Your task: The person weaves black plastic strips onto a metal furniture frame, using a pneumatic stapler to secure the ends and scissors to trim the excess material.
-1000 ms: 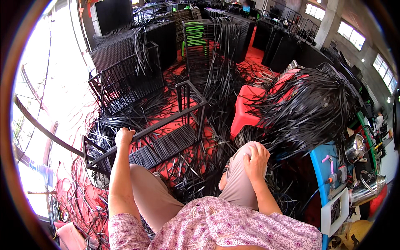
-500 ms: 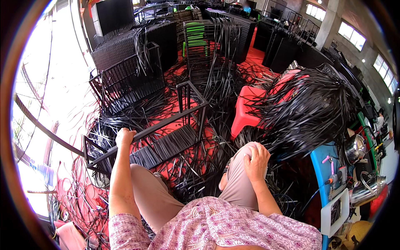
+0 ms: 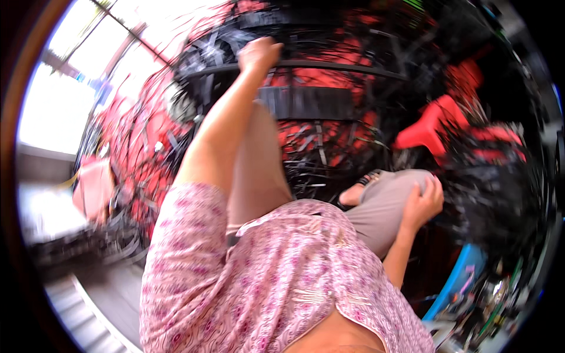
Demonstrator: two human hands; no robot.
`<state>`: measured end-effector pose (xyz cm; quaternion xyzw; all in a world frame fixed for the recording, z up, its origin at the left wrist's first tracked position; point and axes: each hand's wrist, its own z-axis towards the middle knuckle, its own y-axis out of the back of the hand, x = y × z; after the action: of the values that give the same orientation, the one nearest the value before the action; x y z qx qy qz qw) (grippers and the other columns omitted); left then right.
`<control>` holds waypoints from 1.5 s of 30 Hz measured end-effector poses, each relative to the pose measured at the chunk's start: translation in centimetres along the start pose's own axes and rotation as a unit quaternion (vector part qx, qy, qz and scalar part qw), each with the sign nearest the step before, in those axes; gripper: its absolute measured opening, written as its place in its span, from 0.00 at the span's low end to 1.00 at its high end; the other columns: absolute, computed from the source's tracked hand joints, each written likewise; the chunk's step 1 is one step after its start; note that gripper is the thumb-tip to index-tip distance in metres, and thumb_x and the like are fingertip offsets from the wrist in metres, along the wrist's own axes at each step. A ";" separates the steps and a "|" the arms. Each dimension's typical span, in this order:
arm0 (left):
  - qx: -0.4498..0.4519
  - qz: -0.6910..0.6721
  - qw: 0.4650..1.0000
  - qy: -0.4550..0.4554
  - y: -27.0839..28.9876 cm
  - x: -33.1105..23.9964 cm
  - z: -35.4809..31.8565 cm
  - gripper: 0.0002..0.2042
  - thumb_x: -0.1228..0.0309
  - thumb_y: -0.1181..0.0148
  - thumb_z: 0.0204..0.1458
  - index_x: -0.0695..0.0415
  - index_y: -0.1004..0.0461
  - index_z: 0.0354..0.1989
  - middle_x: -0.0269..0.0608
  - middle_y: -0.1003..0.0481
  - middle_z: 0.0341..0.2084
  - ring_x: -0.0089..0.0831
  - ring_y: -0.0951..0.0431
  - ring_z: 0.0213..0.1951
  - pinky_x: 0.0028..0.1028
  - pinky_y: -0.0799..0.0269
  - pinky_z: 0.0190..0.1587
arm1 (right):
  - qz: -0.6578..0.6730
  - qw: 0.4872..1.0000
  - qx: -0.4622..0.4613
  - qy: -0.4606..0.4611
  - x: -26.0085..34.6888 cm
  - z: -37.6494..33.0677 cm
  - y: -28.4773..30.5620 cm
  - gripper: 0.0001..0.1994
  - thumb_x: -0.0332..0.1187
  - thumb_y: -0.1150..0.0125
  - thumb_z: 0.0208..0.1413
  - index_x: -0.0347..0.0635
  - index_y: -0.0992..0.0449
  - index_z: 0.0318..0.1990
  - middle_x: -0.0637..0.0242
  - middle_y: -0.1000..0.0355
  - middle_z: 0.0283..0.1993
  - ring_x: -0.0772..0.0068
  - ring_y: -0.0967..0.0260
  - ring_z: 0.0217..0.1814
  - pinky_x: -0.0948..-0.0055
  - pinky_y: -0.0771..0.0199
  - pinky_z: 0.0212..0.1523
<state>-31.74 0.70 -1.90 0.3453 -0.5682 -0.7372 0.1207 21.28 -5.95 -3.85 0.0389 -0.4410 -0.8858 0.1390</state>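
Note:
My left hand (image 3: pixel 259 54) reaches forward, its fingers closed at the long top bar of a black frame (image 3: pixel 329 69); motion blur softens the grip. A panel of dark woven strips (image 3: pixel 309 103) fills part of the frame's lower side. My right hand (image 3: pixel 425 203) rests on my right knee, fingers lying apart over the trouser cloth and holding nothing. Loose black strips (image 3: pixel 312 165) lie under and around the frame and by my sandalled foot (image 3: pixel 353 194).
Right of the frame stands a red plastic stool (image 3: pixel 432 129), dark strips heaped beside it. A blue surface (image 3: pixel 456 282) with blurred tools is at lower right. Pinkish cloth (image 3: pixel 94 185) lies at left. Tangled strips cover the red floor (image 3: pixel 138 141).
The view has swung down and to the left, so the frame and both hands appear higher or further right. My left hand stays at the bar; my right stays on the knee.

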 end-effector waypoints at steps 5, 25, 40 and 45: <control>-0.103 -0.135 0.983 -0.068 -1.0 1.2 1.0 0.19 0.48 0.44 0.52 0.51 0.20 0.33 0.45 0.21 0.34 0.45 0.21 0.40 0.41 0.27 0.40 | -0.009 1.000 0.005 0.019 0.6 0.2 -0.9 0.14 0.37 0.39 0.51 0.42 0.23 0.43 0.61 0.28 0.53 0.54 0.32 0.54 0.55 0.35 0.52; -0.025 -0.107 0.918 0.381 -18.9 37.3 -26.6 0.14 0.56 0.42 0.51 0.53 0.22 0.34 0.47 0.21 0.33 0.47 0.21 0.39 0.41 0.28 0.42 | -0.143 0.982 0.112 0.050 5.5 2.4 -3.9 0.14 0.40 0.41 0.55 0.46 0.21 0.45 0.68 0.29 0.56 0.59 0.34 0.57 0.57 0.38 0.54; -0.038 0.031 0.878 0.476 -22.8 46.9 -15.7 0.10 0.62 0.41 0.51 0.44 0.20 0.41 0.41 0.27 0.44 0.41 0.27 0.50 0.38 0.30 0.51 | -0.189 0.968 0.160 0.046 5.9 3.0 -4.5 0.14 0.40 0.45 0.58 0.46 0.21 0.46 0.67 0.30 0.58 0.59 0.36 0.60 0.57 0.40 0.55; -0.025 0.107 0.877 0.467 -23.5 49.6 -15.9 0.10 0.62 0.39 0.50 0.44 0.20 0.40 0.39 0.26 0.43 0.40 0.28 0.50 0.39 0.32 0.52 | -0.207 0.961 0.176 0.045 6.5 3.4 -5.1 0.14 0.40 0.45 0.58 0.45 0.22 0.47 0.65 0.31 0.58 0.59 0.36 0.60 0.57 0.40 0.56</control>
<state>-52.75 -31.89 -43.81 0.5836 -0.4603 -0.4868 0.4589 13.32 -2.27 -5.47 0.1931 -0.5652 -0.8012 -0.0370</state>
